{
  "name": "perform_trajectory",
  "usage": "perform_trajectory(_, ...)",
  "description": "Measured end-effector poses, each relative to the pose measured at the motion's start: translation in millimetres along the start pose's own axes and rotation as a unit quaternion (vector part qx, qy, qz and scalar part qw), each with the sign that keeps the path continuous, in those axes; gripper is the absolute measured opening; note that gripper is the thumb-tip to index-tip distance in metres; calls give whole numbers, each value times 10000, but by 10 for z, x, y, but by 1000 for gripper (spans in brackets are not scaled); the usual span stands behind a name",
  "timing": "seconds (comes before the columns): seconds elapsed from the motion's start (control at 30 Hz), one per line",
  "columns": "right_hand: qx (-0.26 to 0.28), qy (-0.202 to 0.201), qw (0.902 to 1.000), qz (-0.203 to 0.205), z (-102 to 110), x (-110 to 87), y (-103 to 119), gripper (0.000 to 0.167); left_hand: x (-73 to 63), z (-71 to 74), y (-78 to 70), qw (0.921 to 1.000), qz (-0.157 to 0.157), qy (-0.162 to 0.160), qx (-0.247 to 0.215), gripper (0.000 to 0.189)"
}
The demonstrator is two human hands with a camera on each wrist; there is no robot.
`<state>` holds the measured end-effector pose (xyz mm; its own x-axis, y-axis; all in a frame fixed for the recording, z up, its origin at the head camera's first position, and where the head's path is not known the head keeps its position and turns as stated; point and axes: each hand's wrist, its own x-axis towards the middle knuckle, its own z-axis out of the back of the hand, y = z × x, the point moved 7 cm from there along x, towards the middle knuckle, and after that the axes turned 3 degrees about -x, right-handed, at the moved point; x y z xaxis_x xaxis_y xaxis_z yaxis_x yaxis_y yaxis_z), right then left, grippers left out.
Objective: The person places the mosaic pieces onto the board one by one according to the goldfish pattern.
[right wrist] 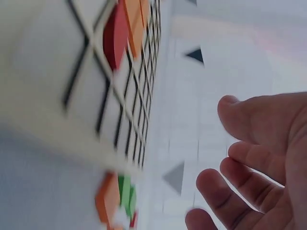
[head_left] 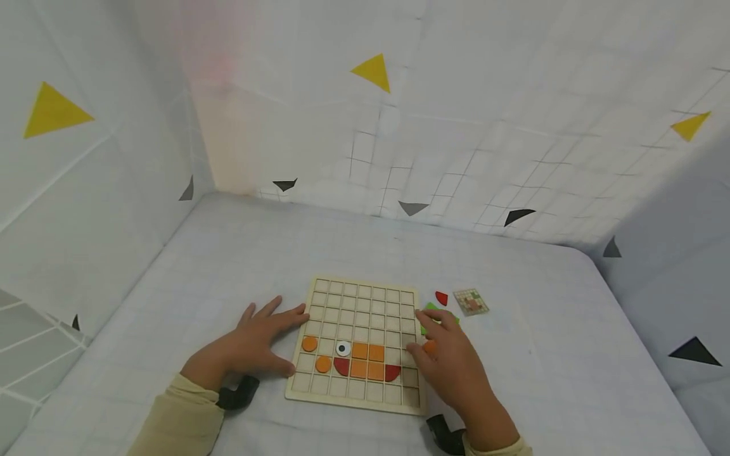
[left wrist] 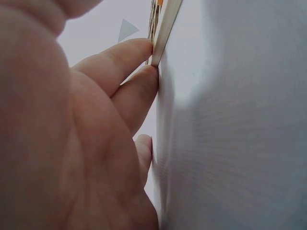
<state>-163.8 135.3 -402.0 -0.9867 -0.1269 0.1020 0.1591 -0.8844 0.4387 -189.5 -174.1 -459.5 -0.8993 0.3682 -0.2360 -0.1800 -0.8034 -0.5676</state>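
A wooden grid board [head_left: 353,310] lies on the table. Its lower rows hold orange squares [head_left: 359,350], a white eye disc [head_left: 343,348], two orange discs [head_left: 310,343] and two red rounded pieces [head_left: 392,372]. My left hand [head_left: 251,342] rests at the board's left side with fingers spread; in the left wrist view two fingertips touch the board's edge [left wrist: 165,31]. Over the right edge hovers my right hand [head_left: 450,361]. The right wrist view shows its thumb and fingers apart with nothing between them. Green pieces [head_left: 431,308] and an orange piece [head_left: 429,347] are partly hidden beneath it.
Beyond the right hand lie a loose red piece [head_left: 441,297] and a small square pattern card [head_left: 471,302]. Black curved wrist mounts [head_left: 238,394] sit by both wrists. White sheet walls [head_left: 456,126] with yellow and dark triangles enclose the back and sides of the table.
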Motion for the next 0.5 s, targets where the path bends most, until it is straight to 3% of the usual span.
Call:
perform_trajectory(0.27, -55, -59, 9980, -634, 204, 53, -542, 54, 3, -1, -11, 10000, 9, 33, -26, 95)
perform_trajectory(0.43, -426, 533, 9898, -1247, 101, 96, -938, 51, 8, 0, 9, 10000, 38, 12, 24, 96)
perform_trajectory(0.5, -415, 758, 9877, -1301, 43, 112, -1029, 50, 10, -5, 19, 10000, 49, 8, 39, 96)
